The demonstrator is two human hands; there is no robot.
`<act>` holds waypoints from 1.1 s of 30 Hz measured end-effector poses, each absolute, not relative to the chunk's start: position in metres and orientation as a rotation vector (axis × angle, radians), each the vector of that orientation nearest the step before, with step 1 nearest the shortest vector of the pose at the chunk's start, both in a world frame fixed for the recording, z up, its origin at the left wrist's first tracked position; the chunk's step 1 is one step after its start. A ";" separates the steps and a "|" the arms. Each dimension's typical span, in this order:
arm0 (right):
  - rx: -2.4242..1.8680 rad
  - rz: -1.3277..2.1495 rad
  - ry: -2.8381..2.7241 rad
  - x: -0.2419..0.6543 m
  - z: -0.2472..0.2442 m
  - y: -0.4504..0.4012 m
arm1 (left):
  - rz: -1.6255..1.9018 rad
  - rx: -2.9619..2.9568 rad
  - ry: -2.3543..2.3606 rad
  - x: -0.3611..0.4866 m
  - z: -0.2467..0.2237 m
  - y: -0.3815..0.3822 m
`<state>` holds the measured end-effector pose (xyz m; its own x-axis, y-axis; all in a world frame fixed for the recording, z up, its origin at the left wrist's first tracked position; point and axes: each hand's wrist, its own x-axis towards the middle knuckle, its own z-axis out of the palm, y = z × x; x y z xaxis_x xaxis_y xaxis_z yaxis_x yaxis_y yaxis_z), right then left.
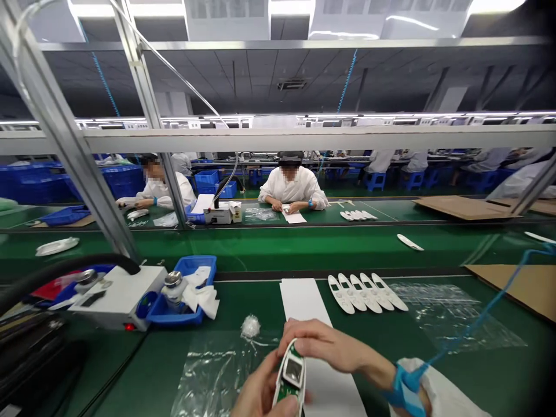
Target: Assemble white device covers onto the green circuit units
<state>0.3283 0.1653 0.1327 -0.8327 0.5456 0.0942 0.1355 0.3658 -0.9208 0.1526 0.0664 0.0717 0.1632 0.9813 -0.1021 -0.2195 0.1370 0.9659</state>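
Low in the middle of the head view, a slim white casing (278,387) holds a green circuit board with a small square display (293,371). My left hand (256,389) is closed round its lower part, with the thumb on the front. The fingers of my right hand (319,343) close over the casing's upper end. White paper sheets (310,298) lie under and beyond my hands. Just past the paper, several white elongated casings (358,294) lie side by side in a slanted row. A blue band with a coiled cord circles my right wrist.
To the left stand a white box with a black hose (119,295) and a blue tray (204,260) with a metal-topped bottle and white wipes. Clear plastic bags (208,370) (460,315) lie on both sides. A green conveyor (278,252) runs ahead, with co-workers beyond it.
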 end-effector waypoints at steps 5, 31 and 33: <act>-0.864 0.986 -2.094 0.311 0.110 0.116 | 1.140 0.779 1.070 0.148 0.054 0.049; -1.102 0.283 -2.193 0.224 0.045 0.163 | 1.421 0.535 1.419 0.107 0.024 0.013; -1.041 0.247 -2.331 0.215 0.035 0.167 | 1.431 0.484 1.436 0.105 0.024 0.011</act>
<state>0.2155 0.1673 0.0350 -0.5354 0.7307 0.4236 0.6257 0.6800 -0.3822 0.1053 0.0113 0.0237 -0.4109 0.8366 -0.3623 -0.3598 0.2164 0.9076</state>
